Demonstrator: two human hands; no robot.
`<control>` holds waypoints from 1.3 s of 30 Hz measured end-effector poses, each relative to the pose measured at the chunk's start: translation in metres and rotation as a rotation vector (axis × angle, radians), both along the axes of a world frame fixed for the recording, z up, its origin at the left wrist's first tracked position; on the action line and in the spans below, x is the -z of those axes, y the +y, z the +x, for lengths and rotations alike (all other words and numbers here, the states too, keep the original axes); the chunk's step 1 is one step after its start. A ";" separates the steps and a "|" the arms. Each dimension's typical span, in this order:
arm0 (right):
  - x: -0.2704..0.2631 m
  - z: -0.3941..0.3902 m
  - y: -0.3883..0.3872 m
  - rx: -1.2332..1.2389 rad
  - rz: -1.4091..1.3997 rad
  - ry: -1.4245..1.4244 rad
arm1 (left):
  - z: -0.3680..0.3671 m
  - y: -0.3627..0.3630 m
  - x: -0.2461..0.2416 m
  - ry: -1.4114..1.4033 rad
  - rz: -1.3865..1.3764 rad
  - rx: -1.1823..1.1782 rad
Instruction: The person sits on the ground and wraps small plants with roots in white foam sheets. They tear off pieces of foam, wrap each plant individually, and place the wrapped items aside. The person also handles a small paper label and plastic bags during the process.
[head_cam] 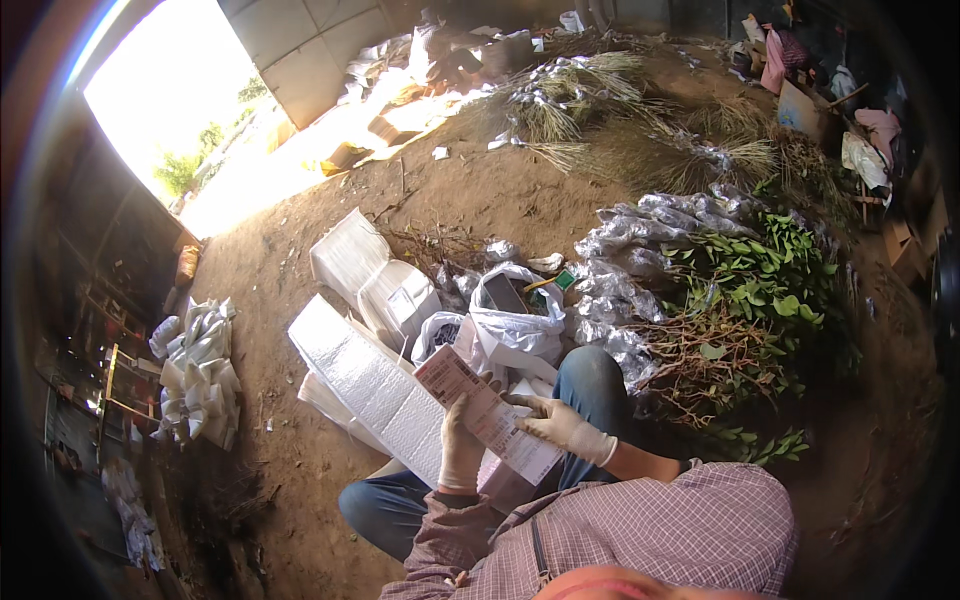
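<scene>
Both of my hands wear pale gloves. My left hand (pixel 461 435) grips a long strip of printed labels (pixel 491 420) near its middle, the thumb on its face. On the strip's right edge rest the fingers of my right hand (pixel 562 431); whether they pinch it I cannot tell. A long band of white padded sheeting (pixel 367 382) slopes down to my lap at the left. Behind it lie strapped stacks of white packing sleeves (pixel 394 289). A white plastic bag (pixel 517 326) just beyond my hands holds a dark phone-like device (pixel 504 292).
Leafy branches with foil-like wrapped ends (pixel 615 300) lie close on the right. Bundles of thin dry stems (pixel 562 97) spread farther back. White packets (pixel 199 375) are piled at the left. A person (pixel 431 52) sits near the bright doorway.
</scene>
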State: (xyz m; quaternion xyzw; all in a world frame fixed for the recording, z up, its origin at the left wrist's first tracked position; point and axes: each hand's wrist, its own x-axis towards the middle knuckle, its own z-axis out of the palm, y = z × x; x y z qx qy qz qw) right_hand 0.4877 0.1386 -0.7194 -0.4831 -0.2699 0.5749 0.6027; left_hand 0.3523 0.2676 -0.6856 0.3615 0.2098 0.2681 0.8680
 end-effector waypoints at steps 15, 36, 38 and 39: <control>-0.023 0.002 -0.015 -0.255 -0.005 -0.130 | -0.019 0.020 -0.012 -0.024 -0.068 0.027; -0.048 0.012 -0.024 -0.363 0.012 -0.069 | -0.023 0.018 -0.018 -0.019 -0.025 0.122; -0.047 0.015 -0.025 -0.360 0.065 -0.034 | -0.024 0.017 -0.017 0.003 -0.039 0.113; -0.047 0.016 -0.025 -0.356 0.072 -0.036 | -0.023 0.017 -0.017 0.019 -0.048 0.093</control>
